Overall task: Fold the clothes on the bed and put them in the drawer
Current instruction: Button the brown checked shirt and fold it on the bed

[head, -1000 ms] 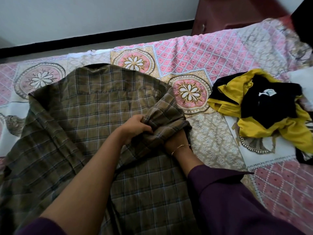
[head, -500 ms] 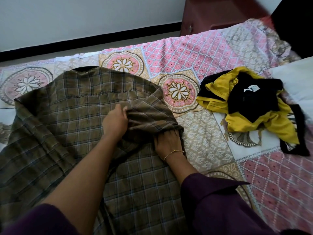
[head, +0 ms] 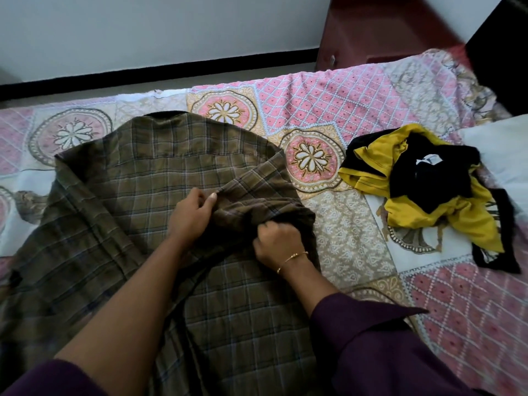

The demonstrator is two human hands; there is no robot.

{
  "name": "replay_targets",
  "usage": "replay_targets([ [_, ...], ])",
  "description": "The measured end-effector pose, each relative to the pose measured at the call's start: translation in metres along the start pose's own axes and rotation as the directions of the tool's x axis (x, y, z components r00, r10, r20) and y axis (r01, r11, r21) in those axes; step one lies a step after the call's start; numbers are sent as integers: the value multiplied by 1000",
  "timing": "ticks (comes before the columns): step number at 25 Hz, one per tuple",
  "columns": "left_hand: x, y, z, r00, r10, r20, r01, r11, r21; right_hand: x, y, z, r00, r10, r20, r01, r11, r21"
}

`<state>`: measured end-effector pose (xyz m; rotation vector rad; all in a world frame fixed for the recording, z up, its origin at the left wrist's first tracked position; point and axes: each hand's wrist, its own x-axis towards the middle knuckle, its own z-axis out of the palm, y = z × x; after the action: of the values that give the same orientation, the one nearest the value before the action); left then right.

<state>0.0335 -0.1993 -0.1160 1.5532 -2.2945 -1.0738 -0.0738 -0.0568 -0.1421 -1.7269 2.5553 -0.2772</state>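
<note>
A brown checked shirt (head: 137, 178) lies spread face down on the patterned pink bedspread (head: 337, 104). Its right sleeve is folded in over the back. My left hand (head: 191, 215) pinches the upper edge of that folded sleeve between thumb and fingers. My right hand (head: 275, 238), with a thin gold bracelet on the wrist, grips the sleeve's bunched lower end close to the shirt's right edge. The two hands are about a hand's width apart. A crumpled yellow and black garment (head: 425, 178) lies on the bed to the right.
A dark red wooden cabinet (head: 380, 32) with a small knob stands beyond the bed's far right corner. A white pillow (head: 503, 144) lies at the right edge. Grey floor and a white wall with a black skirting run behind the bed.
My right hand has come out from under the folded sleeve and now grips its lower end. My left hand has shifted along the sleeve's upper edge. The view has moved slightly.
</note>
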Motion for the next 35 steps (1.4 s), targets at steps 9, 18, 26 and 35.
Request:
replay_targets([
  [9, -78, -103, -48, 885, 98, -456, 92, 922, 377, 58, -2, -33, 989, 59, -132, -67, 996, -57],
  [18, -177, -174, -70, 914, -3, -405, 238, 813, 531, 67, -24, -4, 805, 300, 512, -318, 947, -55],
  [26, -203, -144, -59, 345, -897, -276, 736, 441, -513, 66, -37, 5, 793, 361, 490, -358, 928, -103],
  [35, -177, -147, -75, 247, -885, -394, 520, 464, -717, 63, -35, 8, 806, 337, 486, -327, 939, -109],
])
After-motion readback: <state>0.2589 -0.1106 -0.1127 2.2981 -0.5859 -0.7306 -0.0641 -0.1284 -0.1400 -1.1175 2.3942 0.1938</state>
